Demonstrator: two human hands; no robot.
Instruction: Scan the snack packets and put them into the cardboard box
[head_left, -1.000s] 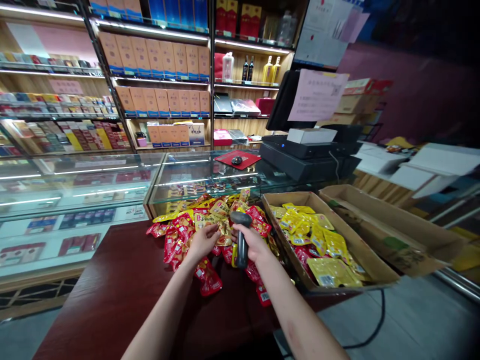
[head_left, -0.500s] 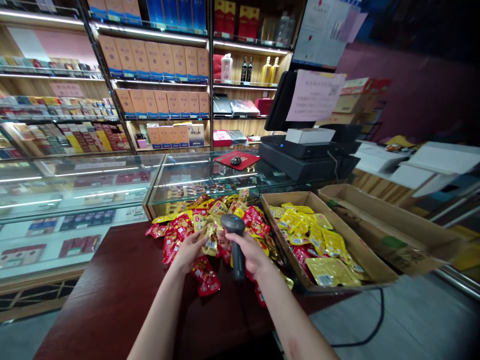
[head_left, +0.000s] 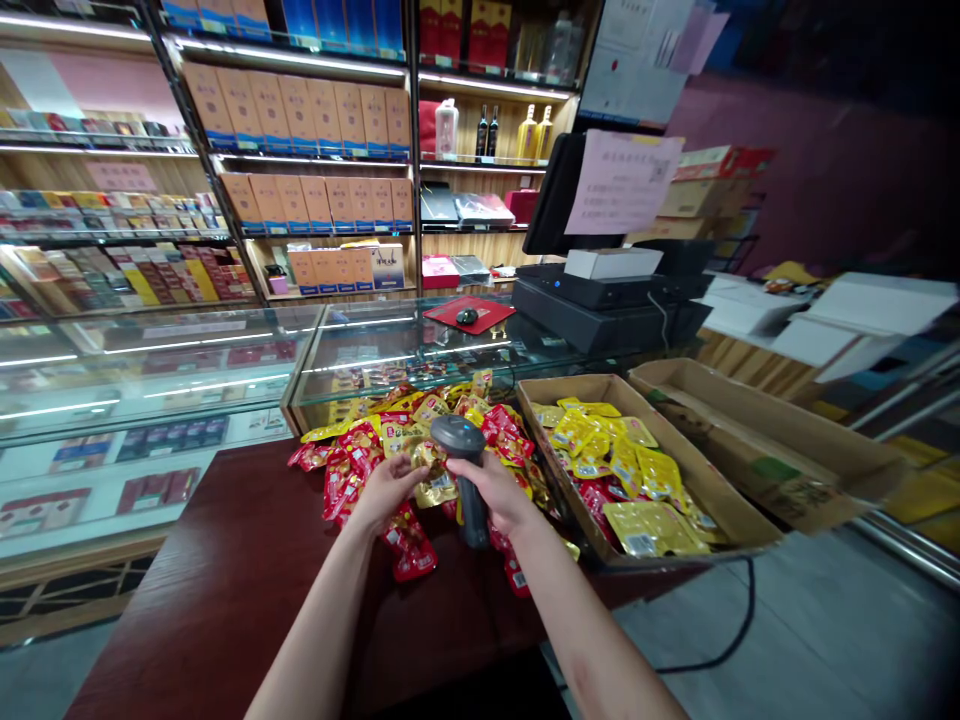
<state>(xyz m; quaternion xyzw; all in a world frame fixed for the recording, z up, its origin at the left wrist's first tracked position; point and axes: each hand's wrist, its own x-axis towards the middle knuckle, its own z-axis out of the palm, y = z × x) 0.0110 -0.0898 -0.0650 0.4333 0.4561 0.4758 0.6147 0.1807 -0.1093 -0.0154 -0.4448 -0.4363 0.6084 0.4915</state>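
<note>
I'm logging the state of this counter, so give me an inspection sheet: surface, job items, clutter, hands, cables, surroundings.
Surface: dark reddish-brown tabletop, set against a glass counter.
Job items: dark handheld scanner; gold packet; loose red packets and others heaped beyond; open cardboard box holding yellow, gold and red packets.
Clutter: second open box beside the first; mouse on a red mat.
Hands: right hand grips the scanner; left hand has its fingers at the gold packet, grip unclear.
Cables: black cable curving below the box at the right.
Surroundings: lit shelves of boxes and bottles; dark monitor with a paper notice.
</note>
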